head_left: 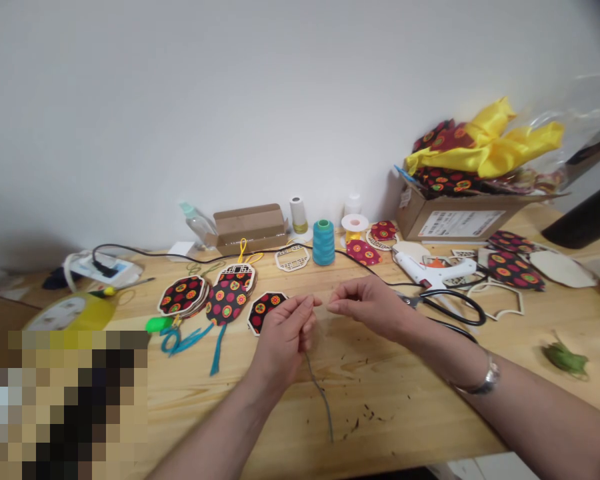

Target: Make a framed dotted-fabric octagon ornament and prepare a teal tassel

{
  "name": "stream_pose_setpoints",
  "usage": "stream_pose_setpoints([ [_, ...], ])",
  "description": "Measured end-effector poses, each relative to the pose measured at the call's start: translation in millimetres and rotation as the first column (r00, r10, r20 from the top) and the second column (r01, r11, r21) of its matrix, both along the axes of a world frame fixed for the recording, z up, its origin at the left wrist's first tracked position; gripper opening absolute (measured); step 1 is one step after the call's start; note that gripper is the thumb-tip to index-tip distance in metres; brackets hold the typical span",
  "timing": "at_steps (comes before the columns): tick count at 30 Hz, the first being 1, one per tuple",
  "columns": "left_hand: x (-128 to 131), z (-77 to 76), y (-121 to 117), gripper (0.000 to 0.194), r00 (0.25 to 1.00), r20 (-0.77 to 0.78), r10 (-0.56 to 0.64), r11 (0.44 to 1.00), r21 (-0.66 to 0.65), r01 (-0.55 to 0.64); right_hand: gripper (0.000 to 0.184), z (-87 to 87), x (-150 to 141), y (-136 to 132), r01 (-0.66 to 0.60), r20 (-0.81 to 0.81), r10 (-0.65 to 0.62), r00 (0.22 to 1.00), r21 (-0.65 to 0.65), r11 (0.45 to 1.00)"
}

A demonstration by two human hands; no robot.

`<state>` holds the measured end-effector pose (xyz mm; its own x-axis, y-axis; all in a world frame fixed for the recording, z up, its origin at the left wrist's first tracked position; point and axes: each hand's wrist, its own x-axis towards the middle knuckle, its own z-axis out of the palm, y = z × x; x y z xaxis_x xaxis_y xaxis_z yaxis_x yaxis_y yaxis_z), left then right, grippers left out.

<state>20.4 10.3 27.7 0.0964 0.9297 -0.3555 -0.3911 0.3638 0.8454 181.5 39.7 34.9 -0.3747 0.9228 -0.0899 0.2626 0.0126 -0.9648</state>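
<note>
My left hand (286, 337) is closed in a pinch above the middle of the table, and a thin grey-green cord (323, 397) hangs from beneath it down to the wood. Just to its right, my right hand (367, 305) also pinches, its fingertips a small gap from the left ones; what they hold is too fine to make out. Partly covered by my left hand lies an octagonal piece with dark flowered fabric (264, 308). Farther left rest a stack of similar framed pieces (181, 297) and a flowered disc (227, 303) with blue tassels (219, 351).
A blue thread cone (323, 243) stands behind my hands. Black-handled scissors (453, 307) and a white glue gun (435, 270) lie near my right forearm. At the back right is a cardboard box (460, 217) of fabric; a green cord bundle (565, 359) lies at the right.
</note>
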Motion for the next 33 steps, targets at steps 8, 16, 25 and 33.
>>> stream_pose_setpoints([
  [8, 0.4, -6.5, 1.1, 0.025, 0.992, -0.126, 0.0, 1.0, 0.021, 0.002, 0.013, 29.6, 4.6, -20.7, -0.728, 0.122, 0.724, 0.679, 0.243, 0.641],
  [16, 3.5, -2.3, -4.3, 0.024, 0.985, -0.121, -0.125, 0.992, 0.012, 0.127, 0.013, 8.2, 1.8, -8.8, -0.145, 0.169, 0.064, 0.984, 0.526, 0.838],
  [25, 2.7, -1.4, -4.5, 0.023, 0.97, -0.165, -0.181, 0.981, 0.034, 0.189, 0.011, 1.6, 0.8, -5.3, -0.076, 0.202, -0.032, 0.979, 0.506, 0.859],
  [33, 3.6, -1.0, -4.3, 0.024, 0.979, -0.152, -0.137, 0.99, 0.01, 0.141, 0.012, 0.0, -1.1, -1.3, 0.018, 0.086, -0.048, 0.995, 0.319, 0.948],
])
